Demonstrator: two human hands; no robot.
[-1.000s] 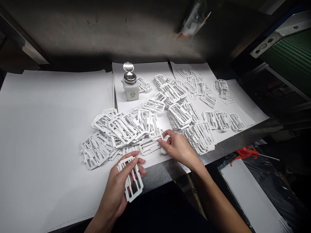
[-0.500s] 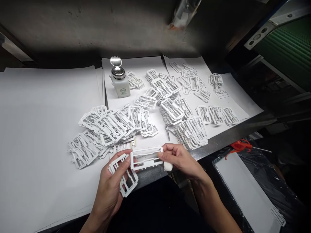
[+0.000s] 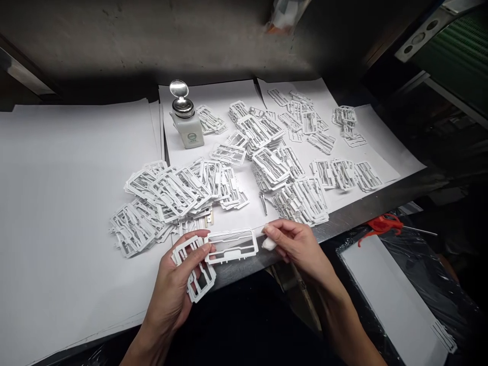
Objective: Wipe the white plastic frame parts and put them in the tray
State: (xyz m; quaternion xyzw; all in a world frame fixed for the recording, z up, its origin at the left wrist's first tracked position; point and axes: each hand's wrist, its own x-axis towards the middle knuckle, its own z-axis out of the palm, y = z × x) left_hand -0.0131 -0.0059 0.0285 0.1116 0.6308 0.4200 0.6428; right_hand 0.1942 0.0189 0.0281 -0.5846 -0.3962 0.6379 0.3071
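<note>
My left hand (image 3: 179, 284) is closed on white plastic frames. One single frame (image 3: 232, 255) is pinched at its left end and points right, while a small stack of frames (image 3: 201, 287) sits tilted in the palm. To the right, my right hand (image 3: 295, 244) is closed around a small white wad (image 3: 269, 244), perhaps cotton or cloth. Its fingertips are a little apart from the frame's right end. Beyond my left hand lies a heap of similar frames (image 3: 175, 195) on white paper. Neat stacks of frames (image 3: 301, 201) lie beyond my right hand.
A dispenser bottle (image 3: 191, 131) with its metal lid raised stands at the back. Small metal tweezers (image 3: 263, 203) lie beside the stacks. More frames (image 3: 308, 122) spread toward the back right. Red-handled scissors or pliers (image 3: 385, 223) and a white sheet (image 3: 392, 300) rest on black plastic at right.
My right hand has let go of the single frame's right end and drawn slightly right with the white wad. My left hand keeps its hold on the frames. The view has shifted slightly.
</note>
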